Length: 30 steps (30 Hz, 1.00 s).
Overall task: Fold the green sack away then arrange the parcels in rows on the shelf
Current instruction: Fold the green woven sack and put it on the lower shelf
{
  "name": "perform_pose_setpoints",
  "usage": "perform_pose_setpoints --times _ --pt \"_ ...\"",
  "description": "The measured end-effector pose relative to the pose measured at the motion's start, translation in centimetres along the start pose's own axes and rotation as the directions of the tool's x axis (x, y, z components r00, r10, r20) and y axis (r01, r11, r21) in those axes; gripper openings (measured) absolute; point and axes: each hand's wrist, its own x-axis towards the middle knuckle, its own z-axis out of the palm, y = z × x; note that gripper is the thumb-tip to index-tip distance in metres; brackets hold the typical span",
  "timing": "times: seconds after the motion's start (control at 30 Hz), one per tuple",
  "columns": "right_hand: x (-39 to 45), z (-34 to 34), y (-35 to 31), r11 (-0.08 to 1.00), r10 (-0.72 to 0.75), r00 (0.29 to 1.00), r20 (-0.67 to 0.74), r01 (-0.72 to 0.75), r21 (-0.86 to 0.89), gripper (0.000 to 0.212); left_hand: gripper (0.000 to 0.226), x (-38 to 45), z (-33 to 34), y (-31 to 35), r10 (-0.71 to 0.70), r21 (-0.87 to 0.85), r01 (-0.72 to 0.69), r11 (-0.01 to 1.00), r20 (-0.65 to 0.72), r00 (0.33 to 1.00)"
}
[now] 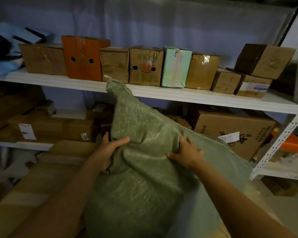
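While a row of parcels (144,66) waits on the white shelf (162,93) above, a person grips a green sack (144,152) with both hands in a dim storeroom, holding it up in front of the shelving. The left hand (110,150) curls around a bunched fold at the sack's left side, thumb laid across the front; the right hand (186,152) pinches a gathered ridge of fabric on the right, fingers spread over the cloth.

The folding step appears to be in hand and barely begun: the sack is crumpled and loose, one corner poking up against the shelf edge. The next move likely calls for pulling the cloth flat and bringing its edges together before it can be put aside.

The sack is coarse woven plastic, slightly shiny, with a stitched hem and stiff creases. The parcels are mostly brown cardboard cartons, dented and taped; an orange box (83,59) with two round holes and a pale mint box (175,69) stand among them. Larger cartons (230,127) fill the lower shelf.
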Motion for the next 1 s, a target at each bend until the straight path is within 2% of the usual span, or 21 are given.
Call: perform_pose_setpoints --times 0.07,0.1,0.13,0.17,0.2,0.23,0.27,0.3,0.37,0.43,0.47,0.53,0.6,0.67,0.73,0.8,0.87,0.93,1.0 --pt "-0.4 1.3 -0.7 0.996 -0.087 0.994 0.06 0.089 -0.023 0.068 0.131 0.0 0.3 0.9 0.099 -0.008 -0.102 0.995 -0.169 0.981" --pt "-0.6 1.7 -1.0 0.99 -0.13 0.988 0.085 0.134 -0.05 0.058 0.127 -0.2 0.5 1.4 0.179 0.047 -0.173 0.984 -0.284 0.942" --pt "-0.6 2.0 -1.2 0.982 -0.169 0.98 0.109 0.177 -0.07 0.052 0.124 -0.4 0.9 1.8 0.276 0.154 -0.234 0.96 -0.375 0.885" --pt "-0.6 2.2 -1.5 0.975 -0.198 0.971 0.135 0.209 -0.078 0.048 0.12 -0.5 1.3 2.1 0.385 0.317 -0.267 0.91 -0.408 0.828" --pt "-0.5 2.4 -1.6 0.966 -0.229 0.961 0.152 0.244 -0.084 0.046 0.114 -1.0 2.1 2.4 0.508 0.526 -0.272 0.806 -0.377 0.774" --pt "-0.4 2.4 -1.6 0.956 -0.257 0.951 0.171 0.276 -0.097 0.044 0.109 -1.4 2.9 2.7 0.622 0.718 -0.268 0.643 -0.285 0.729" --pt "-0.3 2.5 -1.5 0.945 -0.282 0.94 0.194 0.307 -0.112 0.043 0.104 -1.5 3.7 2.9 0.693 0.848 -0.268 0.458 -0.152 0.705" --pt "-0.3 2.4 -1.2 0.935 -0.299 0.929 0.219 0.331 -0.125 0.042 0.101 -1.5 4.6 3.1 0.707 0.911 -0.274 0.308 -0.026 0.707" --pt "-0.3 1.9 -0.4 0.917 -0.322 0.904 0.282 0.372 -0.143 0.044 0.1 -1.0 5.9 3.1 0.635 0.965 -0.239 0.104 0.12 0.763" --pt "-0.2 1.2 0.5 0.913 -0.35 0.881 0.319 0.397 -0.095 0.046 0.1 -0.5 6.3 2.8 0.564 0.985 -0.139 -0.1 0.171 0.808" --pt "-0.2 0.7 1.1 0.923 -0.363 0.882 0.299 0.384 -0.014 0.049 0.1 -0.4 6.4 2.7 0.546 0.976 -0.088 -0.2 0.185 0.817" --pt "0.2 -0.4 2.5 0.934 -0.349 0.925 0.151 0.33 0.14 0.065 0.099 -0.4 6.6 2.7 0.529 0.934 -0.014 -0.357 0.215 0.821" --pt "0.8 -1.4 4.5 0.961 -0.269 0.963 0.013 0.268 0.066 0.091 0.102 -0.3 7.2 2.9 0.46 0.906 -0.028 -0.423 0.241 0.855" --pt "1.3 -2.1 6.8 0.992 -0.121 0.992 0.027 0.122 -0.02 0.115 0.105 -0.2 7.9 3.0 0.337 0.915 -0.061 -0.398 0.208 0.918" --pt "1.9 -2.2 8.6 0.999 -0.001 0.996 0.086 0.004 -0.033 0.13 0.108 -0.2 8.0 2.5 0.276 0.912 -0.057 -0.407 0.182 0.944" --pt "2.5 -1.6 9.4 0.997 0.012 0.991 0.132 -0.001 -0.084 0.134 0.109 -0.3 7.6 1.8 0.25 0.889 -0.026 -0.457 0.156 0.956" --pt "3.0 -0.6 9.0 0.994 -0.03 0.991 0.133 0.043 -0.099 0.132 0.11 -0.4 6.9 0.9 0.241 0.885 0.001 -0.466 0.126 0.962" --pt "3.5 0.2 8.1 0.993 -0.081 0.991 0.104 0.09 -0.079 0.129 0.112 -0.5 5.9 0.0 0.248 0.899 0.028 -0.437 0.09 0.965" --pt "3.9 0.6 6.6 0.988 -0.14 0.981 0.135 0.147 -0.049 0.126 0.114 -0.5 4.4 -0.7 0.244 0.926 0.051 -0.374 0.045 0.969"
